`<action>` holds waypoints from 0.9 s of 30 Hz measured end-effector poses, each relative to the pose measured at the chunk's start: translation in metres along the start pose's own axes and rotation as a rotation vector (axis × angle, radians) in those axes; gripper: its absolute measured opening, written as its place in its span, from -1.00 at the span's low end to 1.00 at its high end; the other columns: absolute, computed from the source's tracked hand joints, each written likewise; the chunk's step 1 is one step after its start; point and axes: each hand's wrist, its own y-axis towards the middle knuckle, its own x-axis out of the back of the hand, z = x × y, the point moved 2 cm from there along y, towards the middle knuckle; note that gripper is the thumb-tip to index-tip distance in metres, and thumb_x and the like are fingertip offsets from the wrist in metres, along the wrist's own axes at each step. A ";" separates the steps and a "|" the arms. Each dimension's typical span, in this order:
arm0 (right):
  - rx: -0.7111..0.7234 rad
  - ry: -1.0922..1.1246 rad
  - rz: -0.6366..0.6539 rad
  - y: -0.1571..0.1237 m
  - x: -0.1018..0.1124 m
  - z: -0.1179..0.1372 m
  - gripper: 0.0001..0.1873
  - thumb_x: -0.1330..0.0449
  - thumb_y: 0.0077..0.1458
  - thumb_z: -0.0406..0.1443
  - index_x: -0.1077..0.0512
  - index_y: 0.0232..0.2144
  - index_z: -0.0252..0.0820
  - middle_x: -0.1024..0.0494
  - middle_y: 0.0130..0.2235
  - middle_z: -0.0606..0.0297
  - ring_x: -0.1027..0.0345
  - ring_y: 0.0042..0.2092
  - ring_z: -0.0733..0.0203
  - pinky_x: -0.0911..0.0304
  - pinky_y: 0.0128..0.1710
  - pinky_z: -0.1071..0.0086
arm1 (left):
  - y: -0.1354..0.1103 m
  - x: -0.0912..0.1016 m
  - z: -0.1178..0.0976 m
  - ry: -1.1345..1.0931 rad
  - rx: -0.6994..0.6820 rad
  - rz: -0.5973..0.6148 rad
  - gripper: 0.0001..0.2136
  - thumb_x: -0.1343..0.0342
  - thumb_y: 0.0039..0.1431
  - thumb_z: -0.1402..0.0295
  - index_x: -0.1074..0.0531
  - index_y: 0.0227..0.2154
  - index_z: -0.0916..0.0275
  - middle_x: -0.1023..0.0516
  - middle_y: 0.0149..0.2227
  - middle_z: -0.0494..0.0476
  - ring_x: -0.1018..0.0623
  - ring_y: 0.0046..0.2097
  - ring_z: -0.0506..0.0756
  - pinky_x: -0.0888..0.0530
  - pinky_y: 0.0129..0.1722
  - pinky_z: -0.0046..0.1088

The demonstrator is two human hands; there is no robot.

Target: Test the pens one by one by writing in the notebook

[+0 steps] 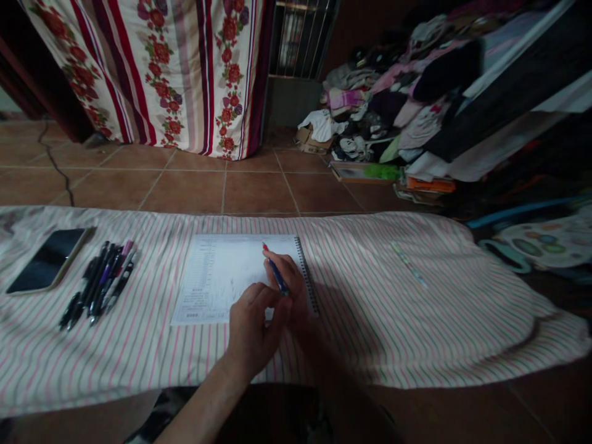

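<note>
A blue pen [278, 276] is gripped in my right hand [296, 283], its tip pointing away from me over the sheet. Under both hands lies a spiral-bound notebook [240, 262], printed text and faint lines showing on its page. My left hand [252, 317] rests at the page's lower edge, thumb and forefinger curled together against my right hand near the pen's back end. Whether those fingers pinch anything is hidden.
A striped cloth [370, 333] covers the low surface. To the left lie several pens [99, 280] and a phone [49, 259]. A thin patterned stick-like item [409, 264] is at right. Beyond are floor tiles, a floral curtain [161, 74] and piled clothes [388, 105].
</note>
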 end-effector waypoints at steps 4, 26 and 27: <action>-0.003 -0.063 -0.126 0.006 0.019 -0.011 -0.73 0.02 0.18 -0.37 -0.37 -0.10 -0.18 -0.49 -0.19 0.16 -0.38 -0.15 0.21 -0.31 -0.12 0.30 | -0.001 -0.001 0.004 -0.045 0.006 0.051 -0.85 0.08 0.21 0.41 -0.33 -0.45 0.24 -0.39 -0.46 0.05 -0.36 -0.46 -0.04 -0.30 -0.47 -0.53; -0.371 -0.690 -0.212 -0.009 0.137 -0.091 -0.62 0.02 0.09 -0.14 -0.37 -0.18 -0.28 -0.50 -0.40 0.15 -0.32 -0.32 0.09 -0.18 -0.27 0.28 | 0.000 -0.013 0.019 0.160 0.023 0.131 -0.78 0.12 0.21 0.34 -0.42 -0.39 0.22 -0.47 -0.43 0.05 -0.46 -0.44 0.00 -0.38 -0.45 -0.48; -0.419 -0.685 -0.210 -0.011 0.140 -0.092 -0.60 0.00 0.07 -0.12 -0.35 -0.14 -0.27 -0.48 -0.44 0.19 -0.32 -0.34 0.09 -0.17 -0.31 0.30 | -0.001 -0.014 0.020 0.162 0.024 0.137 -0.79 0.12 0.21 0.34 -0.42 -0.38 0.22 -0.47 -0.43 0.05 -0.46 -0.43 0.00 -0.39 -0.43 -0.47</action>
